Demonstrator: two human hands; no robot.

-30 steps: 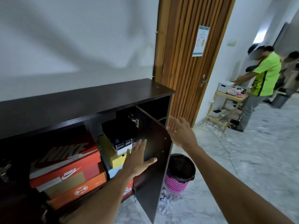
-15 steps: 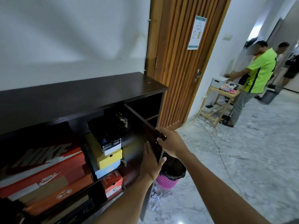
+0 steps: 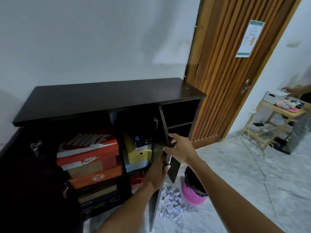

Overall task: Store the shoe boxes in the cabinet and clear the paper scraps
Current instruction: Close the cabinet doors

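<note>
Head view looks down on a dark cabinet (image 3: 109, 96) set against a white wall. Its right cabinet door (image 3: 153, 209) is swung out and seen almost edge-on. The right hand (image 3: 180, 148) grips the upper part of that door's free edge, with the fingers curled round it. The left hand (image 3: 156, 175) lies lower against the door's inner face, its thumb across the edge. Its fingers merge into the dark panel, so it is unclear whether it actually clasps the door.

The shoe boxes (image 3: 96, 178) sit on the shelves inside. A stack of orange Nike boxes (image 3: 87, 152) fills the left bay. In the middle bay a yellow box (image 3: 139, 154) carries a small dark box (image 3: 143, 142) on top, and a red box (image 3: 138, 179) sits below them.

The paper scraps (image 3: 170, 206) lie heaped on the marble floor (image 3: 244, 190), just beside a pink basket (image 3: 193, 195) near the cabinet's right end. A ribbed wooden door (image 3: 227, 73) stands behind the cabinet.
</note>
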